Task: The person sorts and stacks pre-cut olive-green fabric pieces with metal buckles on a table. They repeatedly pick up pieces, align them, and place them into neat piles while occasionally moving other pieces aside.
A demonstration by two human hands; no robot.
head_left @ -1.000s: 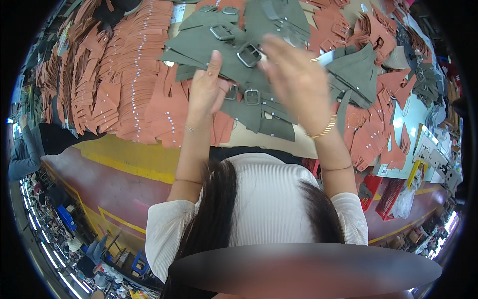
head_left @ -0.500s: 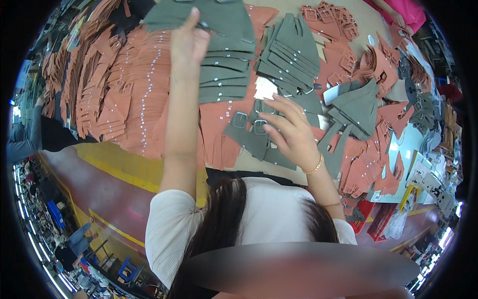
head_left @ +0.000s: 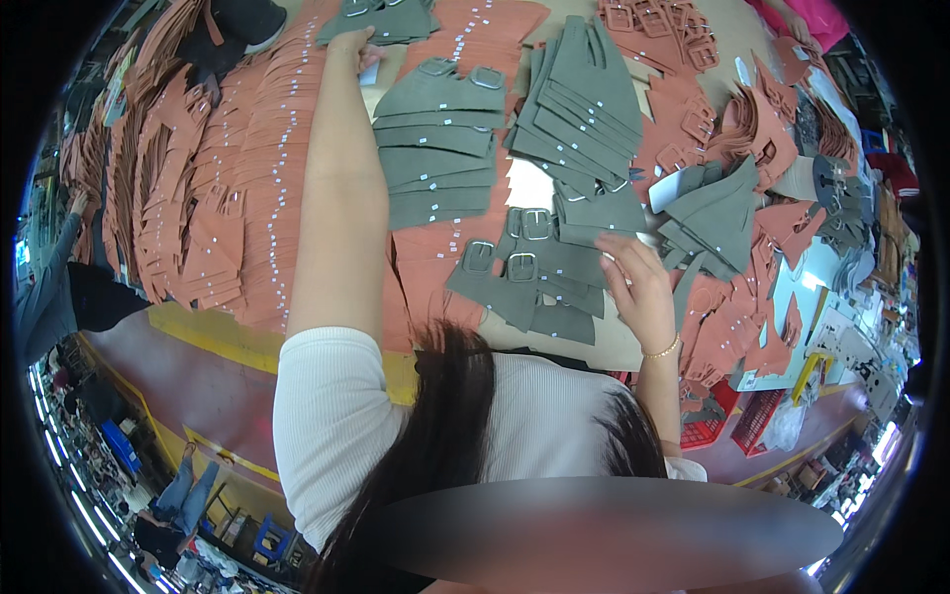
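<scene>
At the far edge of the table my left hand (head_left: pixel 353 48) is closed on the near edge of some dark green strap pieces with a buckle (head_left: pixel 379 24). My right hand (head_left: pixel 641 289) holds nothing, its fingers loosely bent and apart. It is beside a group of green buckled strap pieces (head_left: pixel 524 272) that overlap on the table. Between my hands lies an overlapping row of green pieces (head_left: pixel 440 158) with small white labels, two buckles at its far end. Another fanned stack of green pieces (head_left: pixel 584 99) is to its right.
Long rows of orange-brown cut pieces (head_left: pixel 282 148) cover the table's left side. More green pieces (head_left: pixel 717 213) and orange buckled straps (head_left: pixel 658 35) lie to the right. Red baskets (head_left: pixel 760 421) stand below the table's right edge. Other people are at the far right and left.
My left hand has moved farther away and slightly left with the green strap pieces, uncovering the buckled end of the green row. My right hand has drawn back to the right from the buckles.
</scene>
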